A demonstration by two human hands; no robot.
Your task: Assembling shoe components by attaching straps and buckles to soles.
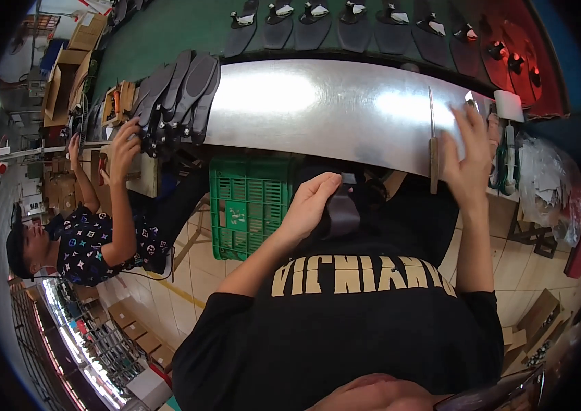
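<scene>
**Left hand [312, 200] pinches a dark strap [344, 211]**

The left hand has its thumb and fingers together, clamped on the top of the strap. The strap hangs down over the person's lap, just off the near edge of the shiny table [263, 113]. The right hand [467, 152] is up at the right end of the table. Its fingers are spread apart, and it looks blurry. A thin tool [433, 156] with a long, pointy top lies just beside its thumb. I cannot tell if they touch.

A pile of black soles [198, 85] sits at the left end of the table. Next to it, a co-worker [92, 246] holds up both hands. Past the table, more soles stand in a row on a green top [167, 27]. A green crate [249, 209] is below the table, and a clear bag [549, 185] is at the far right.
</scene>
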